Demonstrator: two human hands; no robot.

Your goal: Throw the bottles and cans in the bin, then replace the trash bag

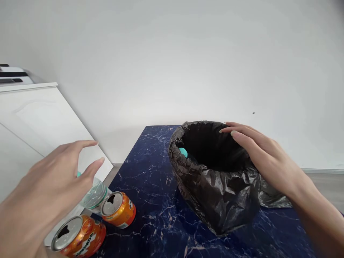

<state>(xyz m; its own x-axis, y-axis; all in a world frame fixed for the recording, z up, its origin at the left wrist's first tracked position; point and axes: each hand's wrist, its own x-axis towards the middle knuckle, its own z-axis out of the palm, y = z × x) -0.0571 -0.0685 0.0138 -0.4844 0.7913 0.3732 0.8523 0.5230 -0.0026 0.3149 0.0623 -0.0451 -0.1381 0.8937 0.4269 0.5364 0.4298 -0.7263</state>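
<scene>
My left hand (51,182) hovers open, fingers spread, above a clear plastic bottle (94,194) with a teal cap, lying at the table's left edge. It holds nothing. Two orange soda cans (119,209) (80,236) lie on their sides just below it. My right hand (262,156) rests open with flat fingers on the right rim of a bin lined with a black plastic bag (215,190). Inside the bin a teal bottle cap (183,152) shows near the left wall.
A dark blue marbled table top (150,179) carries the bin and cans. A white cabinet (34,118) stands to the left, close to the table's edge. A plain white wall runs behind.
</scene>
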